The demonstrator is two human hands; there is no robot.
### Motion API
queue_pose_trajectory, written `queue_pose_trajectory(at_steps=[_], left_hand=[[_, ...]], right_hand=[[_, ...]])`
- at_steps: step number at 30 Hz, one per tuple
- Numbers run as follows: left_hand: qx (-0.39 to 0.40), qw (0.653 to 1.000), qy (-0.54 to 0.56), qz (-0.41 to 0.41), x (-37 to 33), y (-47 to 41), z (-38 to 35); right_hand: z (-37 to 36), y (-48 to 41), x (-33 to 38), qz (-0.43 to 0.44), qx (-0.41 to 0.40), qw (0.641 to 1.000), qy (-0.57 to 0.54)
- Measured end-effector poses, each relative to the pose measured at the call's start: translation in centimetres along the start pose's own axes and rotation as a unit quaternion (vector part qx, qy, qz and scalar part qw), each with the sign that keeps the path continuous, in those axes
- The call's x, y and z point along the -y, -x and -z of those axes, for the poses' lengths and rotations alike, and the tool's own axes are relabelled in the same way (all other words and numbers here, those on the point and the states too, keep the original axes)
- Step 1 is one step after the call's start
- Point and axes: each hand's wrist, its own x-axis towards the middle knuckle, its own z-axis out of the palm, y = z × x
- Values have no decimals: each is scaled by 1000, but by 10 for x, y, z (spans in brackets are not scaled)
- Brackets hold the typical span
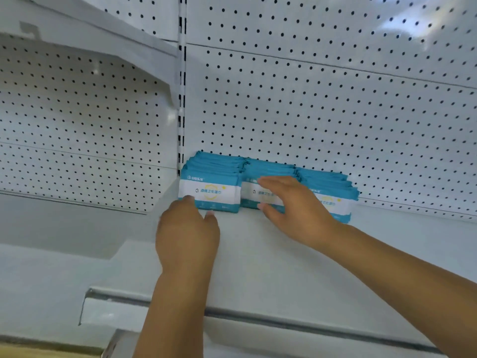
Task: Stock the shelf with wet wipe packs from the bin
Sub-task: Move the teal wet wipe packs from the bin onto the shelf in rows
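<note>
Left hand (187, 228): at centre frame with its back to the camera, fingertips touching the lower edge of the front pack in the left row (211, 193); whether it pinches or only touches, I cannot tell.
Right hand (294, 208): fingers straight and together, laid flat across the face of the middle row (271, 169), thumb at its lower edge.
Teal-and-white plastic wet wipe packs (219, 164): upright in three rows side by side, at the back of the shelf.
Right row (333, 192): partly hidden behind the wrist.
White metal shelf (258, 254): carries the packs; both forearms reach over its front edge.
White perforated back panel (309, 99): directly behind the rows.
Second white shelf (77, 37): upper left of the frame, seen from below.
</note>
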Motion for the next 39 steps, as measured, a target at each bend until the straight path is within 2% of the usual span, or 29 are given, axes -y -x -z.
queue_pose_trajectory(at_steps=[5, 11, 18, 23, 27, 31, 33, 37, 39], left_hand=[[36, 992, 40, -114, -45, 27, -38], [115, 962, 37, -245, -98, 78, -83], [218, 889, 41, -401, -162, 165, -141], [291, 830, 84, -468, -198, 242, -169], [364, 770, 110, -512, -210, 303, -184], [408, 734, 110, -532, -213, 346, -202], [432, 715, 94, -541, -218, 366, -211], [472, 655, 25, -590, -246, 401, -238], [473, 648, 7, -596, -250, 414, -259]], right_hand=[[41, 57, -43, -43, 24, 998, 50], [100, 143, -98, -140, 15, 985, 99], [172, 260, -153, -268, 10, 955, 129], [210, 345, -172, -361, -10, 923, 135], [226, 411, -180, -431, -26, 892, 132], [235, 476, -183, -502, -29, 856, 118], [237, 510, -186, -549, -34, 828, 115], [236, 576, -210, -642, -30, 760, 94], [232, 599, -223, -688, -40, 721, 72]])
